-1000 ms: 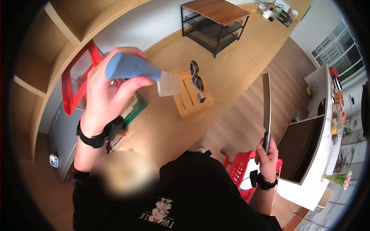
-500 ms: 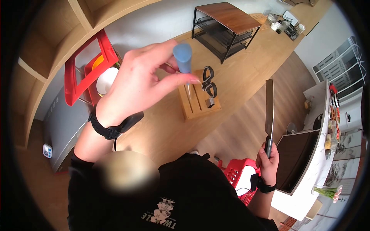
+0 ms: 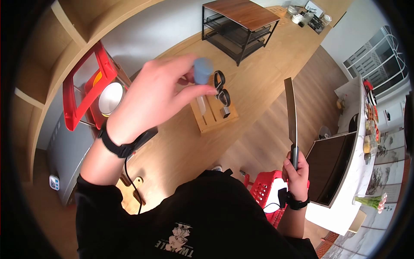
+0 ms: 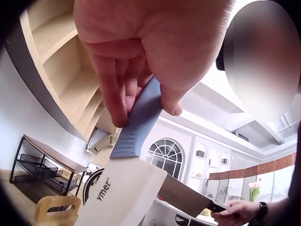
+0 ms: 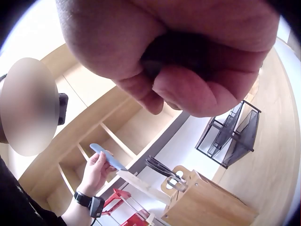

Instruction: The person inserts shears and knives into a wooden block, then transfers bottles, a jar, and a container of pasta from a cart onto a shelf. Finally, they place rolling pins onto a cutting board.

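My left hand (image 3: 161, 93) pinches the blue handle of a white-bladed kitchen knife (image 4: 122, 193), thumb on one side and fingers on the other. The blade points down over the slotted top of a wooden knife block (image 3: 211, 126). In the right wrist view, its lower end overlaps the block's edge. Black-handled scissors (image 3: 223, 97) stand in the block, beside the knife. Off to the right, away from the counter, my right hand (image 3: 296, 175) grips the black handle of a broad steel knife (image 3: 291, 112), blade upward in the head view.
A black rack with a brown top (image 3: 241, 13) stands farther along the wooden counter (image 3: 181, 138). Left of my arm are a red frame (image 3: 71, 108) and a white bowl (image 3: 111, 98). A cutting board (image 3: 129, 196) lies near my body. A red basket (image 3: 265, 190) stands below my right hand.
My left hand has moved right and turned the white-bladed knife from lying sideways to pointing down over the block. My right hand still holds the steel knife up. The head view has shifted slightly.
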Motion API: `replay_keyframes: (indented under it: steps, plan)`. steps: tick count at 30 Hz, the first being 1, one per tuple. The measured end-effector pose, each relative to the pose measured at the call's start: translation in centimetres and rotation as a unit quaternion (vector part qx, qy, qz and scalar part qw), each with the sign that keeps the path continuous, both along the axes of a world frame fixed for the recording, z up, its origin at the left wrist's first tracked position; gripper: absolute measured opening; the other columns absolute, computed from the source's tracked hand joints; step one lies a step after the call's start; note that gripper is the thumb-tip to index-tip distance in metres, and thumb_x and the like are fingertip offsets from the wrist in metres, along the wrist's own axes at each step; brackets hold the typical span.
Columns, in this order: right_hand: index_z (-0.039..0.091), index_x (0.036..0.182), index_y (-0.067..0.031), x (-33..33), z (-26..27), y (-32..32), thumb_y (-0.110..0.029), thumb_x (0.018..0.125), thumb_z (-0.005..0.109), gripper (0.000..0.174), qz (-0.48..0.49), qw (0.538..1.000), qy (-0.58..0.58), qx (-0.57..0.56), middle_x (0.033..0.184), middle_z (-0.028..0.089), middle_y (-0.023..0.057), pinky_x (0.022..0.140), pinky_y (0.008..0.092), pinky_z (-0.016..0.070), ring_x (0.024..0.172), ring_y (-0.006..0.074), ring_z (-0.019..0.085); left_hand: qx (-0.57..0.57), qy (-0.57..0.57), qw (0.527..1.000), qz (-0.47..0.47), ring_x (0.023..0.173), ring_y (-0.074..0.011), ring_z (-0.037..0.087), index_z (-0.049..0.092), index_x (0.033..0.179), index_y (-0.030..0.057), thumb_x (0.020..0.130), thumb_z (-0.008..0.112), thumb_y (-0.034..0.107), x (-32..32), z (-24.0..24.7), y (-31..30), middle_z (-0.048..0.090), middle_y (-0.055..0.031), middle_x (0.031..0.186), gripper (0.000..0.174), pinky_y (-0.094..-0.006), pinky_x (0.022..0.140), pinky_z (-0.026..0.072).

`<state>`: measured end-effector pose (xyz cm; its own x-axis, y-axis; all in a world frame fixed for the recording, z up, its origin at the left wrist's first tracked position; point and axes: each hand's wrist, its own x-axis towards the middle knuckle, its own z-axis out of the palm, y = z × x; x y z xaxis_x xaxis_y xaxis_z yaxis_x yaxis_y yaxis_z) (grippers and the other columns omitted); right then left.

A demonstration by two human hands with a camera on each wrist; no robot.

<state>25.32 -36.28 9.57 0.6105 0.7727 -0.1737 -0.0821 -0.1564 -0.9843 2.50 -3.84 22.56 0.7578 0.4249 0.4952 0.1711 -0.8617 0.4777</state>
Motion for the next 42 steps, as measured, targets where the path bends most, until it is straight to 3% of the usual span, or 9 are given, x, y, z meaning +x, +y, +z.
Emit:
replay_keyframes:
  steps: [18,23,24,27,28,32,34,38,42]
  plan:
    - [0.053,0.102,-0.0065,-1.1,-0.7,-0.6,-0.006,0.1,0.064,0.011,-0.004,1.0,0.004,-0.001,0.073,0.048,-0.0061,0.045,0.0203,0.0332,0.052,0.002,0.043,-0.119,0.049,0.992,0.014,0.079,-0.0222,0.076,0.065,0.103,-0.0016,0.088,0.082,0.018,0.6,-8.5,1.4,0.073,-0.0118,0.084,0.03,-0.0316,0.072,0.062]
    - [0.051,0.102,-0.0044,-1.5,-0.5,-0.8,-0.006,0.1,0.06,0.01,0.016,1.0,-0.016,-0.014,0.069,0.05,-0.0028,0.042,0.0211,0.0356,0.049,0.0055,0.045,-0.086,0.03,0.995,0.037,0.095,-0.0312,0.071,0.065,0.117,0.0039,0.08,0.087,0.032,0.0,-10.7,0.3,0.071,-0.0158,0.105,0.052,-0.0391,0.083,0.0569]
    - [0.054,0.103,-0.0044,-1.7,0.0,-1.0,-0.007,0.1,0.062,0.009,0.016,1.0,-0.014,-0.022,0.072,0.051,-0.0039,0.047,0.0212,0.0369,0.054,0.0041,0.046,-0.094,0.044,0.993,0.05,0.108,-0.0322,0.067,0.057,0.134,0.0049,0.074,0.091,0.033,-0.9,-11.4,0.1,0.066,-0.0163,0.119,0.074,-0.0399,0.091,0.055]
    - [0.059,0.106,-0.0033,-1.5,1.3,-1.6,-0.01,0.101,0.063,0.009,0.019,0.999,-0.029,-0.014,0.075,0.053,-0.0044,0.055,0.0215,0.0399,0.062,0.0032,0.049,-0.143,0.017,0.985,0.099,0.117,-0.0323,0.063,0.051,0.141,0.0049,0.07,0.094,0.033,-3.1,-14.0,-0.3,0.061,-0.016,0.131,0.087,-0.0418,0.095,0.0543]
    - [0.061,0.109,-0.0021,-1.3,1.9,-1.9,-0.011,0.101,0.063,0.012,0.027,0.999,-0.044,0.0,0.077,0.055,-0.0038,0.058,0.0218,0.0417,0.065,0.0037,0.051,-0.185,0.067,0.974,0.112,0.131,-0.0357,0.054,0.038,0.151,0.0042,0.067,0.096,0.034,-3.5,-14.3,-0.3,0.049,-0.0185,0.147,0.107,-0.0458,0.105,0.0492]
    - [0.067,0.105,0.0039,-0.3,6.4,-1.7,-0.013,0.097,0.065,0.018,0.041,0.98,-0.191,-0.046,0.091,0.064,0.0041,0.064,0.025,0.0429,0.07,0.008,0.053,-0.137,0.046,0.984,0.103,0.138,-0.0397,0.047,0.025,0.158,0.0026,0.064,0.098,0.035,-3.6,-19.6,0.2,0.04,-0.0235,0.155,0.124,-0.0474,0.114,0.0414]
    - [0.068,0.107,0.0045,0.5,8.3,-1.2,-0.017,0.095,0.068,0.025,0.052,0.96,-0.273,-0.043,0.089,0.065,0.0062,0.068,0.0291,0.0443,0.074,0.0138,0.055,-0.254,0.051,0.963,0.072,0.143,-0.0418,0.04,0.014,0.161,0.0007,0.062,0.099,0.034,-3.5,-22.1,0.6,0.032,-0.0269,0.159,0.135,-0.0479,0.119,0.0343]
    - [0.071,0.107,0.0041,1.3,12.2,-0.2,-0.018,0.089,0.074,0.029,0.05,0.927,-0.369,-0.049,0.092,0.071,0.0106,0.074,0.0309,0.0488,0.078,0.0183,0.062,-0.27,0.035,0.958,0.094,0.139,-0.0401,0.046,0.02,0.159,0.0002,0.067,0.097,0.038,-3.9,-23.8,-0.4,0.041,-0.0264,0.153,0.126,-0.0469,0.115,0.0399]
    - [0.071,0.107,0.0044,2.3,14.1,0.2,-0.015,0.087,0.079,0.029,0.065,0.924,-0.37,-0.076,0.09,0.072,0.0095,0.073,0.0292,0.0501,0.078,0.0172,0.065,-0.311,0.137,0.938,0.072,0.119,-0.0384,0.062,0.053,0.136,-0.0014,0.078,0.086,0.044,-4.5,-25.3,-2.5,0.064,-0.0233,0.127,0.081,-0.0445,0.101,0.0506]
